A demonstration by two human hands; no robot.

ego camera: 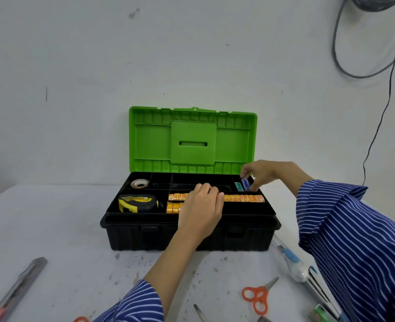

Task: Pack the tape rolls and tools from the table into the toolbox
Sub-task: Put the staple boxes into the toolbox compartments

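While under hands point(201, 205): tape rolls point(243, 198).

open toolbox point(189, 238), hands point(201, 210) inside, scissors point(258, 295)

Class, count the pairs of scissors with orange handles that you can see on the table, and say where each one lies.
2. One pair of orange scissors lies in full view on the table, front right of the toolbox. A second orange handle peeks in at the bottom edge, mostly cut off. Others may be hidden.
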